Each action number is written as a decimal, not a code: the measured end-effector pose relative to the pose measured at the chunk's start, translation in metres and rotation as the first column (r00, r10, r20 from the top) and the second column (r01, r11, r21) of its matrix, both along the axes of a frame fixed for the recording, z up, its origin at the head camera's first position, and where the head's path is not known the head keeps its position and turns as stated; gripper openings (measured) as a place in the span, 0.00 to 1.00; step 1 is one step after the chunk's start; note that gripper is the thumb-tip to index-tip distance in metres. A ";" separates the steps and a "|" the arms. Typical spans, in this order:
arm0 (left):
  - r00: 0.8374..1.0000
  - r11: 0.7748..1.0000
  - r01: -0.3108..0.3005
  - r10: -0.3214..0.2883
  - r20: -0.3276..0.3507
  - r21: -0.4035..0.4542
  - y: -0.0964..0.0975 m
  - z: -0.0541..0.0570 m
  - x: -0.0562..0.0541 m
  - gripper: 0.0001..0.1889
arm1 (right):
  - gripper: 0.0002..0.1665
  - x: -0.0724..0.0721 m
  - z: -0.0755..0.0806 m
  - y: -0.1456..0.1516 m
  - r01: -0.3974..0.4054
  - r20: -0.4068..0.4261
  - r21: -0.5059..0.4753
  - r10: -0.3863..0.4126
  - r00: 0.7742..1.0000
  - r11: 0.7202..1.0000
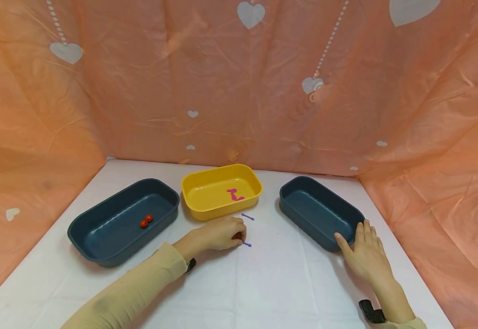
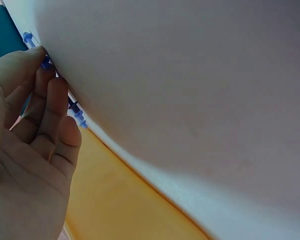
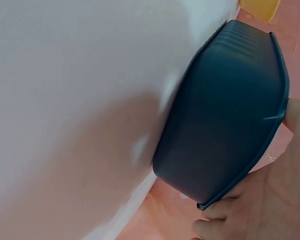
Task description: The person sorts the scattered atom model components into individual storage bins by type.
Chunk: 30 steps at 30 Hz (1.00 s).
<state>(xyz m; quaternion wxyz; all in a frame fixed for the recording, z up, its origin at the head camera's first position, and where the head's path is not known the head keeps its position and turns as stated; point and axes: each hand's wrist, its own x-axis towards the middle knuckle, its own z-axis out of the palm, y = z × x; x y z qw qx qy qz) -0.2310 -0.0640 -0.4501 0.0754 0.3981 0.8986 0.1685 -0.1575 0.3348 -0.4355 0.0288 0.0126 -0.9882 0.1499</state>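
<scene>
My left hand (image 1: 221,233) is over the middle of the table, in front of the yellow tray (image 1: 206,214). Between its thumb and fingertips it pinches a small purple rod with knobbed ends (image 2: 28,38); the rod's middle is hidden by the fingers. A second purple rod (image 1: 247,216) lies on the white cloth just beyond, near the yellow tray's front corner. At the right, my right hand (image 1: 366,256) rests with extended fingers on the near rim of a dark blue tray (image 1: 305,219), whose outer wall fills much of the right wrist view.
Another dark blue tray (image 1: 99,228) stands at the left with two small red balls (image 1: 146,221) inside. Several flat pink pieces (image 1: 234,195) lie in the yellow tray. An orange curtain with hearts (image 1: 239,91) encloses the table's back and sides.
</scene>
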 end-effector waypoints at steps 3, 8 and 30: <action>1.000 1.000 0.002 -0.001 -0.004 0.005 0.001 0.000 -0.001 0.03 | 0.60 0.000 0.001 0.000 -0.001 0.003 0.003 0.001 1.000 1.000; 1.000 0.999 0.002 -0.001 -0.015 0.046 0.004 0.003 0.000 0.03 | 0.60 0.000 -0.001 0.001 0.000 0.002 0.009 0.000 1.000 1.000; 0.978 0.927 -0.060 0.128 -0.162 0.369 0.074 0.033 -0.031 0.03 | 0.59 0.000 -0.003 0.000 0.008 -0.027 0.007 -0.008 1.000 1.000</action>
